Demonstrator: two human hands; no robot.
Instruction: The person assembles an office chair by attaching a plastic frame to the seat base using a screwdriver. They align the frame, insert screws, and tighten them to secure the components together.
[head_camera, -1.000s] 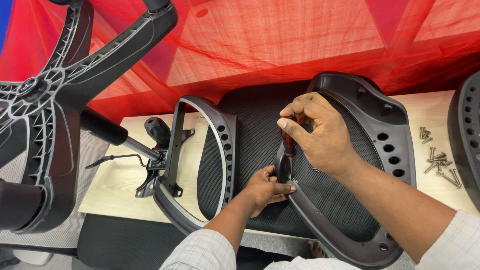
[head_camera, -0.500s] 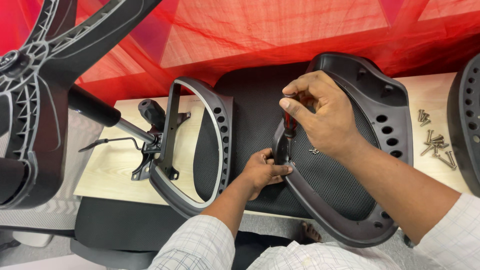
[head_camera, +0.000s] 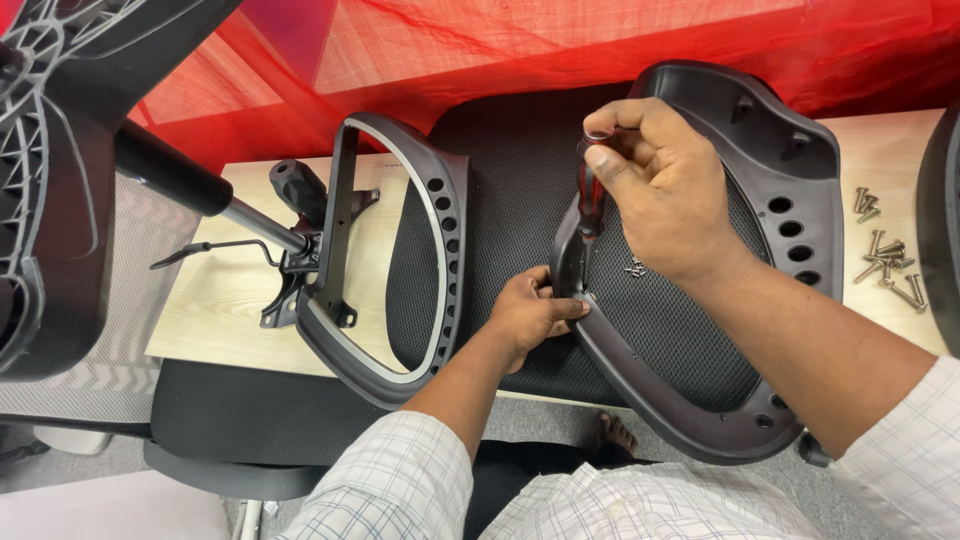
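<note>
- Your right hand (head_camera: 665, 195) is clenched around the screwdriver (head_camera: 588, 205); if it tilts, it could slip off.
- Your left hand (head_camera: 530, 315) pinches the black frame (head_camera: 700, 410) beside the tip, so a slip could jab it.

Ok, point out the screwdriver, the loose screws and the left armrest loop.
screwdriver (head_camera: 588, 205): head view, on its red-and-black handle below the right hand.
loose screws (head_camera: 885, 262): head view, middle of the pile on the table.
left armrest loop (head_camera: 445, 200): head view, on its holed right side.

The pale wood-grain surface (head_camera: 230, 300) carries a black mesh chair seat (head_camera: 500, 170). Loose silver screws (head_camera: 885, 262) lie near its right edge, and a black plastic armrest frame (head_camera: 400, 250) rests on its left part.
</note>
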